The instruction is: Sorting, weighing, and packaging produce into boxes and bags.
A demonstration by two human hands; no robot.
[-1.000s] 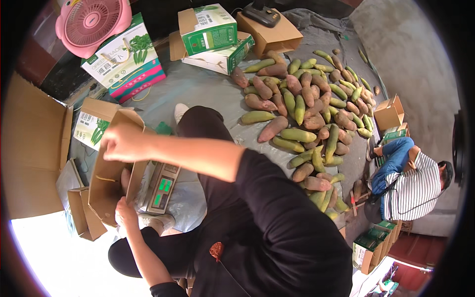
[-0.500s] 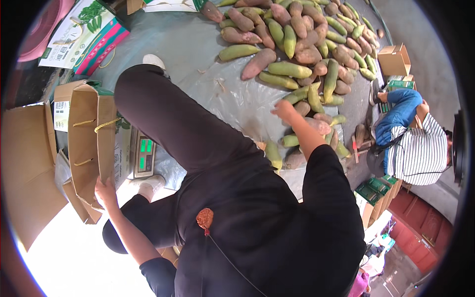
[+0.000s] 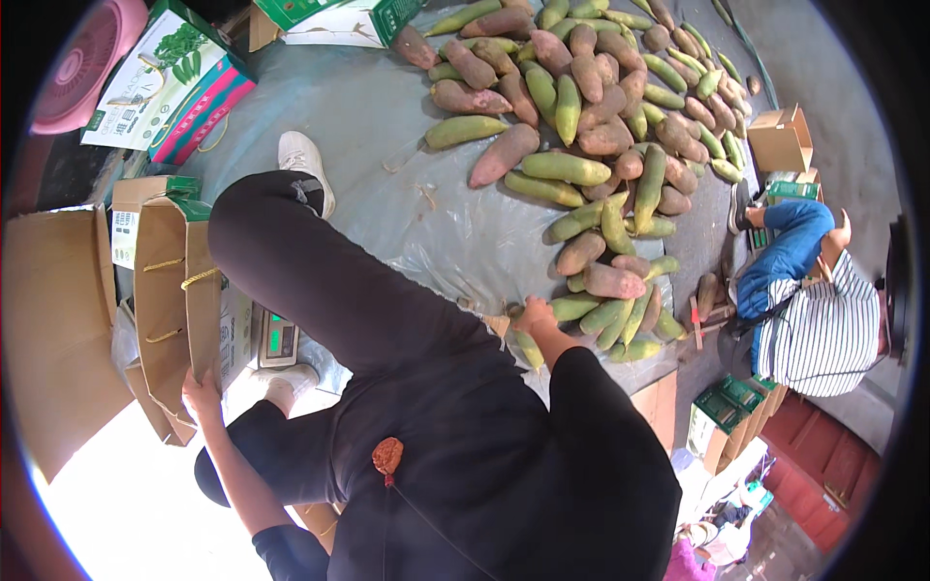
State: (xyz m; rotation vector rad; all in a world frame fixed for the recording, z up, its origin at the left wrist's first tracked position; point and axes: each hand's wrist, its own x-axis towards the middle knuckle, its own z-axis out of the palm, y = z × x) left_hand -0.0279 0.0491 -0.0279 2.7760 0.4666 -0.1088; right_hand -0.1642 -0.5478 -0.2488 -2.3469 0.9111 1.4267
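Observation:
At the lower left, my left hand (image 3: 201, 397) grips the near edge of an open cardboard gift box (image 3: 160, 281) with yellow rope handles. The box stands upright beside a digital scale (image 3: 278, 339) with a lit green display. My right hand (image 3: 535, 316) is down at the near edge of a heap of radishes, its fingers curled. What lies in those fingers is hidden. Just below it shows a green radish (image 3: 528, 349), and more green radishes (image 3: 573, 306) lie to its right. Reddish radishes (image 3: 614, 282) are mixed through the heap, which rests on a plastic sheet (image 3: 387, 155).
My bent knee comes between the box and the heap. At the upper left are a printed gift box (image 3: 160, 82) and a pink basket (image 3: 87, 68). A large carton (image 3: 58, 329) stands far left. To the right, another person (image 3: 814, 300) sits near stacked boxes (image 3: 736, 416).
My right hand has come down and left, from above the heap to its near edge. The left hand keeps its grip on the box. The other person's hand has lifted a little.

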